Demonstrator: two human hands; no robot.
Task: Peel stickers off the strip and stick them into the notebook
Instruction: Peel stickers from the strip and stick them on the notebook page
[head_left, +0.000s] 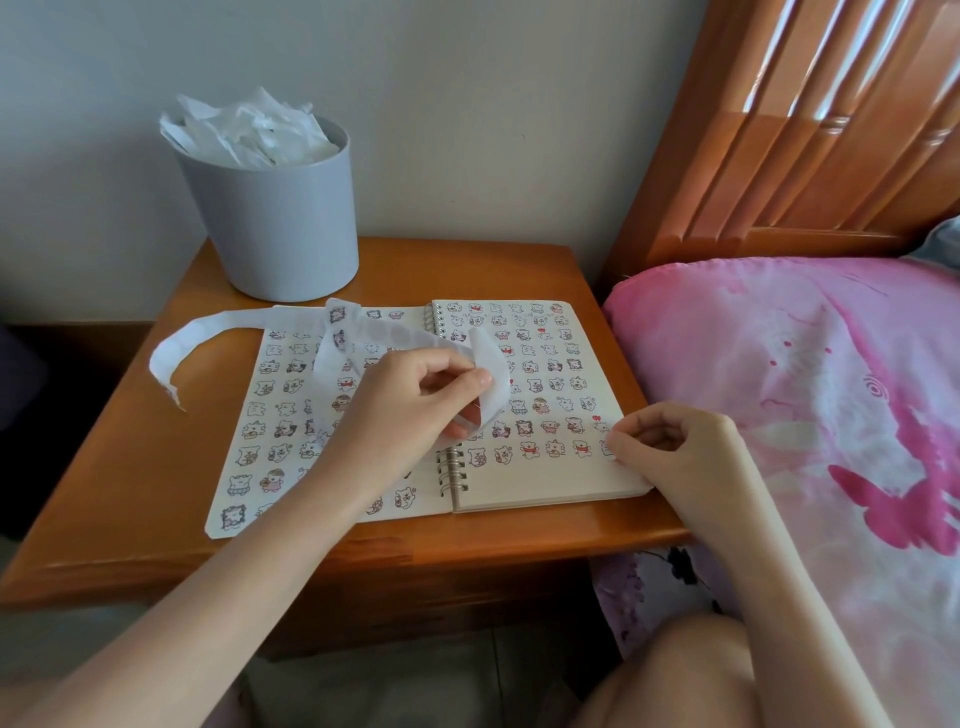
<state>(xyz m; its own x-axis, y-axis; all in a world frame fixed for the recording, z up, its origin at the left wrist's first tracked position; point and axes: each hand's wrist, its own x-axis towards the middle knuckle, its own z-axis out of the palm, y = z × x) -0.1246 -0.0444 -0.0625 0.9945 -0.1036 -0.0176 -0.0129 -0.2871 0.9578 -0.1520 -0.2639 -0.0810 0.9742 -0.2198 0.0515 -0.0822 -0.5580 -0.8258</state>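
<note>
Strip (228, 318) of stickers loops over the open spiral notebook (545, 486), which lies flat on the wooden bench (130, 441). Our left hand (410, 400) grips the strip's curled end, fingers closed round it and raised off the page, probably so the backing bends and a sticker edge lifts. Our right hand (675, 447) rests at the right page's edge, fingers curled, tips meeting where the lowest row ends; we cannot tell whether a sticker sits between them. Behind stands a grey bin (270, 228), full of white scraps.
</note>
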